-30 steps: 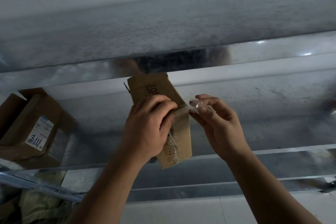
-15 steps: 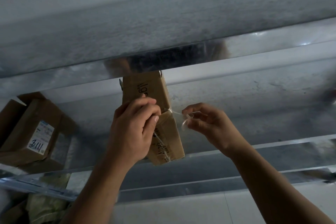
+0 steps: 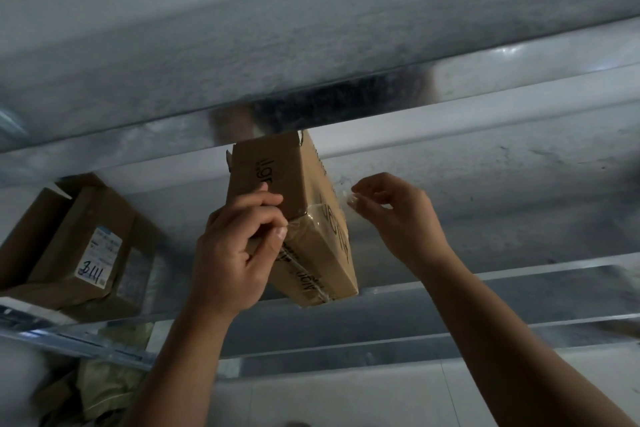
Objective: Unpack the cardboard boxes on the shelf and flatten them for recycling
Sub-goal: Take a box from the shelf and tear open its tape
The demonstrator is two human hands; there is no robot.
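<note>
Head view looks up from below at a metal shelf [image 3: 485, 184], its surfaces dim and smeared with glare. A small cardboard box [image 3: 301, 184] is held up in front of it near mid-frame. It is tilted, its top end just beneath the lip of the level above, and whether it touches that lip cannot be told. The left hand [image 3: 235, 250] grips the box from the near side, fingers curled over its upper face and the thumb pressed at the taped seam. The hand covers part of the printed lettering, so the words cannot be read. The right hand [image 3: 398, 215] is just beside the box's right side, thumb and forefinger pinching the loose end of a strip of clear tape [image 3: 341, 198]. The tape is thin, glossy and hard to follow, but it runs from the pinch back to the box's edge. At far left a second box [image 3: 69, 253] sits on the shelf, well apart from the hands. It bears a white label [image 3: 98, 260] with handwritten digits — the small print is too blurred to read. Below it, something crumpled and pale green [image 3: 110, 381] lies half hidden behind a rail [image 3: 86, 343] — what it is cannot be made out.
</note>
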